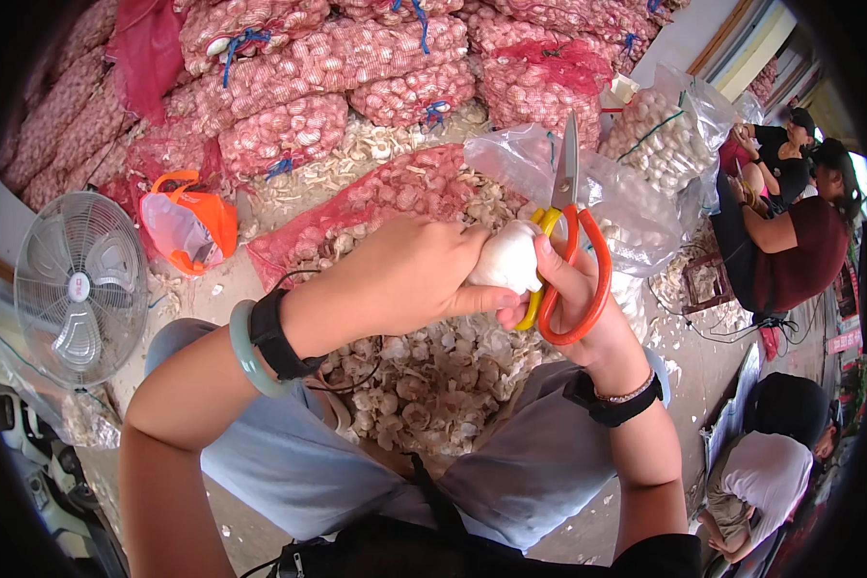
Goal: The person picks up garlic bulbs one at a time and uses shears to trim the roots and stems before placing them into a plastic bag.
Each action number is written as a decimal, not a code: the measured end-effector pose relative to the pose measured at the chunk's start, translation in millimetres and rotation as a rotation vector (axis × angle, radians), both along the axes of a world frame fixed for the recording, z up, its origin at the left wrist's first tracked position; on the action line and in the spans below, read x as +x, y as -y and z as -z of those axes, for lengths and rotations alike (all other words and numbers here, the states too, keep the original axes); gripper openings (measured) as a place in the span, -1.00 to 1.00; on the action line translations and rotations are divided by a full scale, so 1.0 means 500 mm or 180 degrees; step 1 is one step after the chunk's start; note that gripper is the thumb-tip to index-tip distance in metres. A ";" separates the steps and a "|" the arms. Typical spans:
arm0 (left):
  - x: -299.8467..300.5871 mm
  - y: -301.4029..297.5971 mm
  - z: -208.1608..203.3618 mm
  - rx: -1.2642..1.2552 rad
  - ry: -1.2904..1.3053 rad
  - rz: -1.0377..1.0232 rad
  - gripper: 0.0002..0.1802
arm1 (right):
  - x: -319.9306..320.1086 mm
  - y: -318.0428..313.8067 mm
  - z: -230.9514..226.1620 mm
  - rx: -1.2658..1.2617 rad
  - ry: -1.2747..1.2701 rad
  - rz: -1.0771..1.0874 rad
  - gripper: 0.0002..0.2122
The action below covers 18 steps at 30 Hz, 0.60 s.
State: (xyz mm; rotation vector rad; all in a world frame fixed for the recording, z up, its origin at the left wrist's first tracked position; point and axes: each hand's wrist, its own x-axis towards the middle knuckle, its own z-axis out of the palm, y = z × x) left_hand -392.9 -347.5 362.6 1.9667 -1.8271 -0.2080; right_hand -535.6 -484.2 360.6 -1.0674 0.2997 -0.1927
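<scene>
Head view: white garlic bulb [507, 262] — frame centre, grasped by left hand [424, 270], steadied by thumb of right hand [580, 294]. Scissors [567, 181], red-and-yellow handles, held in same hand; blades upward, presumably keeping tips clear of fingers. Garlic heap [428, 390], lower centre — likely for easy reach.

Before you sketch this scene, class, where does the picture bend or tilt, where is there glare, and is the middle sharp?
In the head view, a black rim rounds the frame and the person in dark red tilts steeply; in the head view, clear plastic shines whitish, while the scissors look fairly crisp.
</scene>
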 end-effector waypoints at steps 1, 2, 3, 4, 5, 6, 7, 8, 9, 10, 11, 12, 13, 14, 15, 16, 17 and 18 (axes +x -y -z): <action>-0.009 0.002 -0.001 -0.0018 0.0089 0.0096 -0.35 | -0.013 0.009 -0.003 -0.0192 -0.0111 -0.0220 -0.72; -0.013 -0.002 -0.005 0.0045 0.0209 0.0119 -0.36 | -0.014 0.000 -0.001 -0.0220 -0.0074 -0.0189 -0.71; -0.017 -0.001 -0.004 -0.0009 0.0239 0.0231 -0.36 | -0.018 0.001 -0.003 -0.0221 -0.0085 -0.0152 -0.70; -0.021 -0.002 -0.004 0.0018 0.0303 0.0155 -0.39 | -0.020 -0.001 0.001 -0.0206 -0.0204 -0.0088 -0.68; -0.024 -0.002 -0.004 0.0041 0.0365 0.0086 -0.41 | -0.017 -0.001 0.007 -0.0186 -0.0324 -0.0015 -0.67; -0.027 -0.004 -0.006 -0.0030 0.0378 0.0253 -0.41 | -0.015 -0.003 0.002 -0.0213 -0.0330 -0.0037 -0.65; -0.031 0.004 -0.005 -0.0133 0.0198 0.0129 -0.44 | -0.018 0.001 -0.001 -0.0255 -0.0365 -0.0017 -0.63; -0.037 0.007 -0.008 -0.0203 0.0041 -0.0039 -0.45 | -0.017 0.003 -0.005 -0.0124 -0.0422 -0.0124 -0.61; -0.044 0.017 0.003 -0.0254 0.0023 0.0136 -0.45 | -0.016 0.005 -0.013 -0.0252 -0.0507 -0.0064 -0.61; -0.056 0.022 0.007 -0.0356 -0.0485 -0.0147 -0.49 | -0.015 0.009 -0.011 -0.0171 -0.0483 -0.0069 -0.61; -0.067 0.028 0.012 -0.0424 -0.1007 -0.0429 -0.53 | -0.018 0.012 -0.005 -0.0087 -0.0461 -0.0078 -0.60; -0.070 0.035 0.018 -0.0462 -0.1011 -0.0289 -0.53 | -0.018 0.012 -0.007 -0.0074 -0.0529 -0.0002 -0.59; -0.067 0.032 0.024 -0.0440 -0.1130 -0.0415 -0.56 | -0.014 0.003 -0.007 -0.0034 -0.0561 0.0016 -0.58; -0.065 0.034 0.028 -0.0414 -0.1252 -0.0548 -0.58 | -0.012 0.000 -0.004 -0.0123 -0.0624 0.0040 -0.57; -0.062 0.034 0.034 -0.0426 -0.1218 -0.0500 -0.58 | -0.007 -0.003 0.015 -0.0148 -0.0646 0.0125 -0.57; -0.062 0.042 0.043 -0.0241 -0.1379 -0.0490 -0.58 | -0.011 0.004 0.031 -0.0113 -0.0709 0.0100 -0.57; -0.060 0.048 0.051 -0.0056 -0.1534 -0.0492 -0.58 | -0.015 0.011 0.043 -0.0079 -0.0770 0.0063 -0.56; -0.059 0.053 0.067 -0.0052 -0.1529 -0.0470 -0.58 | -0.019 0.016 0.060 -0.0078 -0.0765 0.0085 -0.56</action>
